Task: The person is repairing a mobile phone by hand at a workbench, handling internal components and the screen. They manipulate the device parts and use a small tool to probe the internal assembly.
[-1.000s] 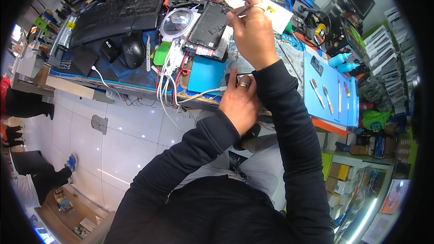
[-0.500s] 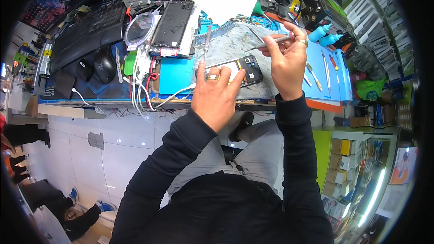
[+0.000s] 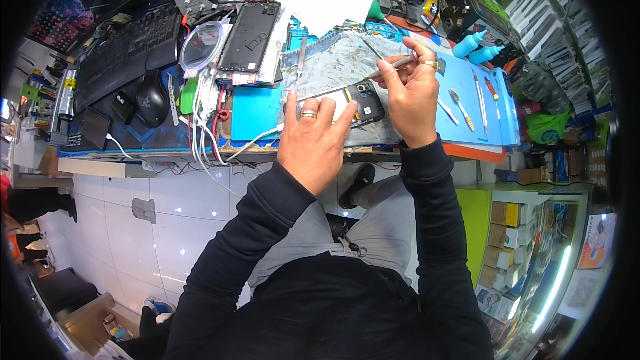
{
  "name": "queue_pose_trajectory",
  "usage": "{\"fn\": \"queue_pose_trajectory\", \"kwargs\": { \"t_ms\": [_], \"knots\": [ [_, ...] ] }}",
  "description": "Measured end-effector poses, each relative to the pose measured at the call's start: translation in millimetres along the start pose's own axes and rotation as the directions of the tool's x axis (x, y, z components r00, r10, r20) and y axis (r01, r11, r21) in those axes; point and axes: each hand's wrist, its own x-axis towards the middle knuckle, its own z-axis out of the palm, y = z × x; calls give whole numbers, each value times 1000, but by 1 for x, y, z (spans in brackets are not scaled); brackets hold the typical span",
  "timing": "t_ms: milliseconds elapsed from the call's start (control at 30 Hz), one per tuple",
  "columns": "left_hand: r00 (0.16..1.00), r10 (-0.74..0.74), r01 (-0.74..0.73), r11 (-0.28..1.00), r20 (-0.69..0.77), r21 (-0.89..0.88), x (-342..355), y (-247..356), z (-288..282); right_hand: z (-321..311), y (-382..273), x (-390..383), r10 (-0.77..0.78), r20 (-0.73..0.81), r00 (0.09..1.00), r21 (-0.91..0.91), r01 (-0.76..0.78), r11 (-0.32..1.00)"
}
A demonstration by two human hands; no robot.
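Observation:
An opened smartphone point(image 3: 371, 103) lies on a worn grey cloth mat point(image 3: 327, 60) at the bench's front, its dark camera end to the right and a white part showing in its middle. My left hand point(image 3: 313, 140) rests on it with fingers stretched and apart, covering much of its left half. A white cable point(image 3: 257, 139) runs to the left hand's side of the phone; its end is hidden. Between thumb and fingers, my right hand point(image 3: 415, 100) pinches a slim grey precision screwdriver point(image 3: 399, 63). Its thin shaft slants down left, with the tip over the phone's far edge; contact is unclear.
Left of the mat are another dark phone point(image 3: 249, 37) on a stack, a round magnifier point(image 3: 201, 45), bunched cables, a mouse point(image 3: 152, 99) and a keyboard point(image 3: 130, 47). A blue mat point(image 3: 460, 120) at right holds brushes and tools, with blue bottles point(image 3: 469, 44) behind.
My right hand has moved slightly left and nearer, bringing the screwdriver tip closer to the phone. My left hand stays on the phone. A person's legs at lower left have shifted.

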Motion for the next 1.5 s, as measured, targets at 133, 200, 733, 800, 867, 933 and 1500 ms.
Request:
{"fn": "queue_pose_trajectory", "kwargs": {
  "t_ms": [133,200,733,800,867,933,1500],
  "knots": [
    [1000,0,0,1000,-2,-6,0,0,0,0,3,0,4,-1,1000,-19,-4,1000],
    [1000,-2,2,1000,2,1,0,0,0,0,3,0,1,-5,1000,-20,-1,1000],
    [999,28,-28,998,14,-49,26,-10,-16,0,1,-1,-17,-13,1000,-70,16,997],
    [999,50,-49,999,18,-14,34,-9,-14,0,3,-1,-23,-25,999,-69,21,997],
    [998,50,-51,999,34,9,38,-10,-11,-1,6,-1,-15,-12,1000,-54,14,998],
    [997,51,-53,998,53,28,40,-11,-7,1,4,-2,4,-12,1000,-20,-5,1000],
    [998,17,-18,1000,-65,-12,20,-5,-1,1,6,-5,-71,-20,997,-13,71,997]
  ]
}}
